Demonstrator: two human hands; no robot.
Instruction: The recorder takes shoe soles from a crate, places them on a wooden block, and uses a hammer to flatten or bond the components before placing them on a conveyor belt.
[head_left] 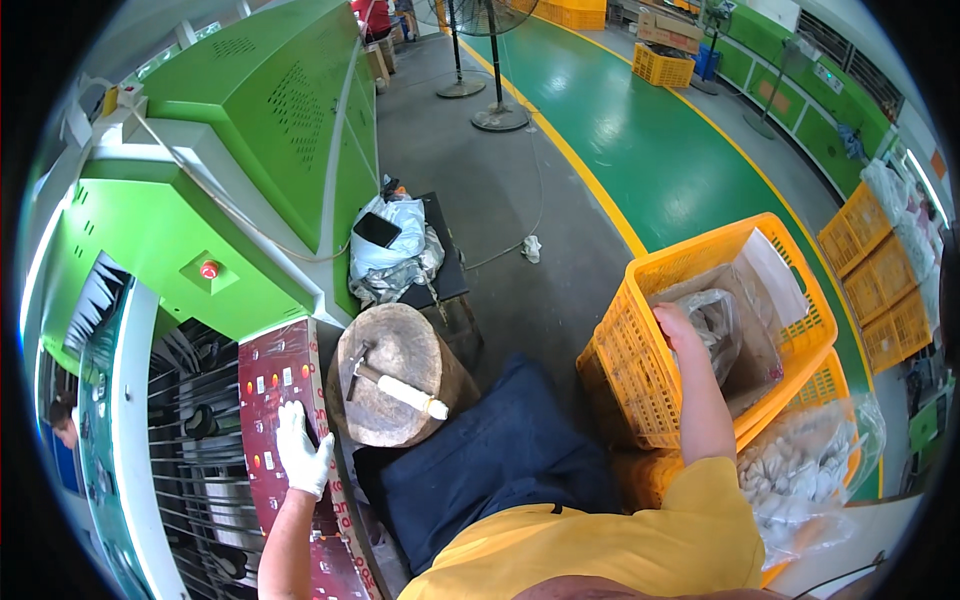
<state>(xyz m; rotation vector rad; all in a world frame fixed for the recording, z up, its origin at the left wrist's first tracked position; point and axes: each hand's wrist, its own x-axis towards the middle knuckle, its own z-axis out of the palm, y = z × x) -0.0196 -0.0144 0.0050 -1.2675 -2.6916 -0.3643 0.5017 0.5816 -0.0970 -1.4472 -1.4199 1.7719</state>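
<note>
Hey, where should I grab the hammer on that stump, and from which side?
Probably by the white-wrapped handle of the hammer, from the right: it points right and slightly toward you across the stump, with the head at the left.

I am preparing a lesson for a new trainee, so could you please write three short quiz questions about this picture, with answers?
1. Which hand wears a white glove?
2. True or false: the hammer-like tool lies on the wooden stump.
3. The right hand is at: (a) the green machine, (b) the yellow crate, (c) the black fan stand.

Key: 1. The left hand; 2. True; 3. b
</note>
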